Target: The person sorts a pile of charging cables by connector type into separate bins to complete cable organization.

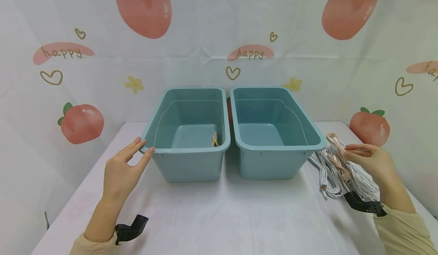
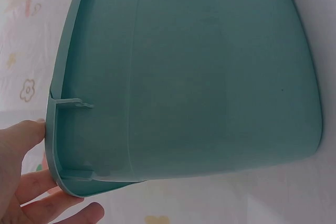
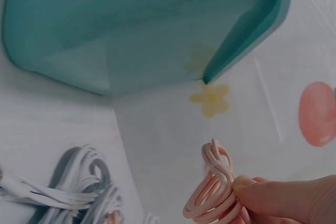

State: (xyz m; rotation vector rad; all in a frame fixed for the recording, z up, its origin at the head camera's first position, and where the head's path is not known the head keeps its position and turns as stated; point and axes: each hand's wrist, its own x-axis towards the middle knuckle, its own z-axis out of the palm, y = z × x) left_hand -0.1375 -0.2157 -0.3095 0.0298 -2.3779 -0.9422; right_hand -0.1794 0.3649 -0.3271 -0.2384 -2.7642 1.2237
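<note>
Right wrist: the right grip (image 3: pixel 286 198) pinches the coil (image 3: pixel 226 192), best lifted steadily lest it unravel, left grip (image 1: pixel 119 175) clamped on left bin (image 1: pixel 191 167)!

White sheet (image 1: pixel 198 19) as backdrop, behind the counter (image 1: pixel 219 220) and along both sides. One long horizontal crease (image 1: pixel 308 57); small diamond-shaped fold (image 1: pixel 203 55) near the middle. Prints: large red-pink fruits (image 1: pixel 143 10), lower ones green-leafed; yellow flowers (image 1: pixel 134 84); gold outline hearts (image 1: pixel 51 77); "happy" lettering (image 1: pixel 63 53) on pink smears, rightmost cut by the frame edge. Counter top white, back corners rounded. Light soft, diffuse; shadows faint. Wrist views dimmer, greyer.
</note>
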